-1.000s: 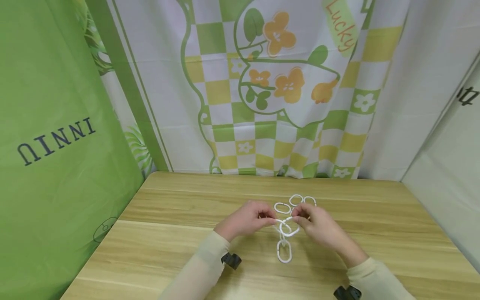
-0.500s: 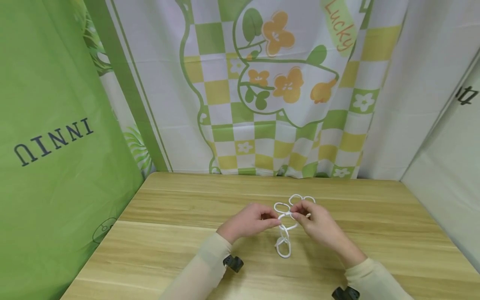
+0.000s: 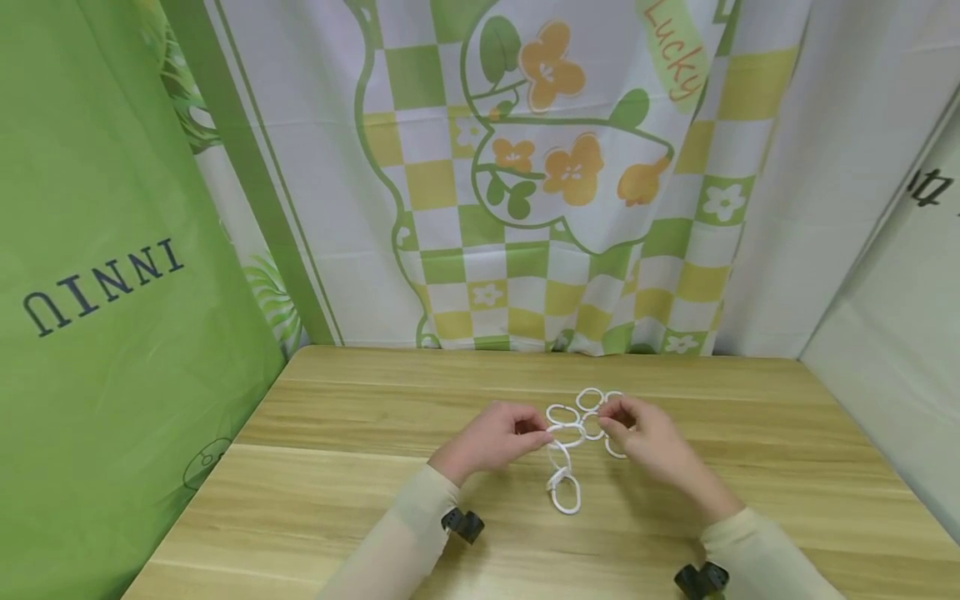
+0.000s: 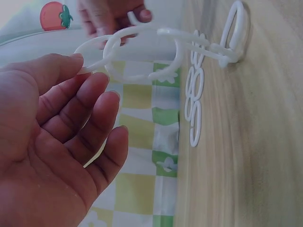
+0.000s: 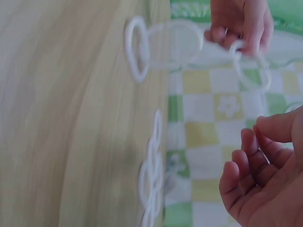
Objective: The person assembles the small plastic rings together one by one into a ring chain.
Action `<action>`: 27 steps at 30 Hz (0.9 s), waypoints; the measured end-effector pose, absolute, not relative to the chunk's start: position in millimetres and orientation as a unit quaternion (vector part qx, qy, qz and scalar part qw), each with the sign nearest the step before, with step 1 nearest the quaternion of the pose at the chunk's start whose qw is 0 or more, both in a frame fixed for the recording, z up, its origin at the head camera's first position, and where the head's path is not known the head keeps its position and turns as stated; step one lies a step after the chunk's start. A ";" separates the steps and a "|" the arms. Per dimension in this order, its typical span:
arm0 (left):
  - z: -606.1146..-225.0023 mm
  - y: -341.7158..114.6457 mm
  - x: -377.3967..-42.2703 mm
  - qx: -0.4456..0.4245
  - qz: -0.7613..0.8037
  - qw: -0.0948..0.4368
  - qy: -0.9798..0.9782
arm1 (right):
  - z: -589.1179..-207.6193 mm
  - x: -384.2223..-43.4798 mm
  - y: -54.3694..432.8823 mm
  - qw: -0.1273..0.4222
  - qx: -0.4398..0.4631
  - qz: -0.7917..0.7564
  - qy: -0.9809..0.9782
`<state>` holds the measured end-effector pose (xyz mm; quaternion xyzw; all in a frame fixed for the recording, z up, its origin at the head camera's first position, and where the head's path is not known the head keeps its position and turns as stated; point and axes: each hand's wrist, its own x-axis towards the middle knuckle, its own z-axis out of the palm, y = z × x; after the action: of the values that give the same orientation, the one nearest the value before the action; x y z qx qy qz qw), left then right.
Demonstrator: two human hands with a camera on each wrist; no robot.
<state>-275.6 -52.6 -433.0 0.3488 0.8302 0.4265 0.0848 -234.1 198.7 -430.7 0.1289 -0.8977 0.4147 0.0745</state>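
Note:
My left hand (image 3: 495,435) pinches the top link (image 4: 97,65) of a short chain of white plastic oval links between thumb and index finger. Below it hangs another link (image 3: 560,456), and the lowest link (image 3: 566,495) is at the chain's bottom end, near the tabletop. To the right, my right hand (image 3: 651,435) is apart from the chain. Its thumb and index fingertips meet, with no link seen between them in the right wrist view, and the other fingers are loosely bent. The hanging links look blurred in that view.
Several loose white links (image 3: 590,400) lie on the wooden table (image 3: 375,500) behind the chain and beneath the right hand, which partly hides some. A patterned curtain (image 3: 525,292) hangs behind the table, and a green cloth (image 3: 112,417) hangs at the left.
My right hand has let go of the chain and moved right, away from it. My left hand still pinches a link and has shifted slightly left, with the chain hanging from it.

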 end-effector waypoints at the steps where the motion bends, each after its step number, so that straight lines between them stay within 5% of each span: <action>1: -432.1 -53.5 -275.7 0.348 0.427 0.084 0.831 | -433.1 -237.1 203.8 0.073 0.124 0.408 -0.902; 13: -424.0 -58.2 -275.3 0.356 0.420 0.083 0.830 | -457.5 -263.2 243.1 -0.008 0.104 0.326 -0.940; 27: -426.3 -59.9 -277.9 0.351 0.432 0.100 0.825 | -456.1 -280.4 231.0 -0.031 0.135 0.212 -0.967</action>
<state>-277.9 -59.9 -426.3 0.3511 0.8246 0.4324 0.0995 -280.4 231.0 -456.1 0.1348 -0.9674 0.2124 -0.0309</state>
